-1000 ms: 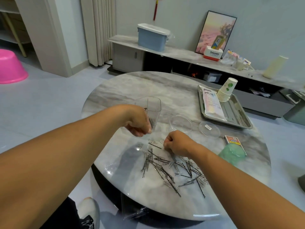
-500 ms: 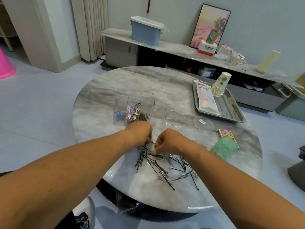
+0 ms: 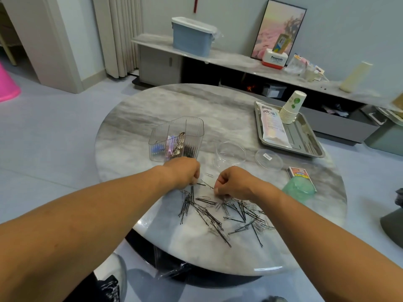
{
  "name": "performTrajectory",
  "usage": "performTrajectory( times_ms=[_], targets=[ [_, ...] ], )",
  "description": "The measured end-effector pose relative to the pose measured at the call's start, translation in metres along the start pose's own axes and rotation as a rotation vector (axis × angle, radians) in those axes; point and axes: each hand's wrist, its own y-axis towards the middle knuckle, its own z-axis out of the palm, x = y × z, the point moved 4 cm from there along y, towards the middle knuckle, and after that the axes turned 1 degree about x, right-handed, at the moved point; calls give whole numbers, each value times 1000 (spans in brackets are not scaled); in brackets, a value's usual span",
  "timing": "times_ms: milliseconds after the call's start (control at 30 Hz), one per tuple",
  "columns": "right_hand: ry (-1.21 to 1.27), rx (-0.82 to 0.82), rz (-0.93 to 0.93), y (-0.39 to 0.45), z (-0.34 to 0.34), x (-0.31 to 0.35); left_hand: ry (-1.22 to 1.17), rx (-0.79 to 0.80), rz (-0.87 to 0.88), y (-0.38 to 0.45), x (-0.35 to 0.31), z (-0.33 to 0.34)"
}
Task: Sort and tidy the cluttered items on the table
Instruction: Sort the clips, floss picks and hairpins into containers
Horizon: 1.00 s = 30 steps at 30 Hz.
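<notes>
**Marble table: pins part-sorted**

On the round marble table [image 3: 141, 110], nearest you, a loose pin pile [image 3: 220, 212] remains. Your left hand [image 3: 185, 172] and right hand [image 3: 234, 182] curl, pinching pins. Beyond, your divided organizer [image 3: 177, 138] holds some.

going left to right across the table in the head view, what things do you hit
clear divided organizer → left hand → right hand → clear round lid → stack of paper cups → green cup
</notes>
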Motion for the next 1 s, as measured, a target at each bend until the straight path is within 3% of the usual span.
performTrajectory(
  times_ms=[167,300,433,533,700,833,900,1000],
  targets=[
    [-9,-53,13,-1,-5,-5,-37,-3,-6,3,-4,1],
    [-9,-76,13,-4,-7,-10,154,38,54,6,-9,6],
    [-96,-202,-20,-4,-10,-11,344,40,96,2,-15,9],
    [-87,-132,-45,-4,3,-4,358,29,111,2,-16,10],
    [-436,-140,-110,3,17,15,253,37,108,8,-15,4],
    [-818,-62,-215,3,19,26,468,85,172,3,-22,5],
    [-794,-56,-232,1,13,24,519,112,199,-2,-26,6],
    [-411,-139,-190,-1,-2,10,486,125,209,-7,-23,9]
  ],
)
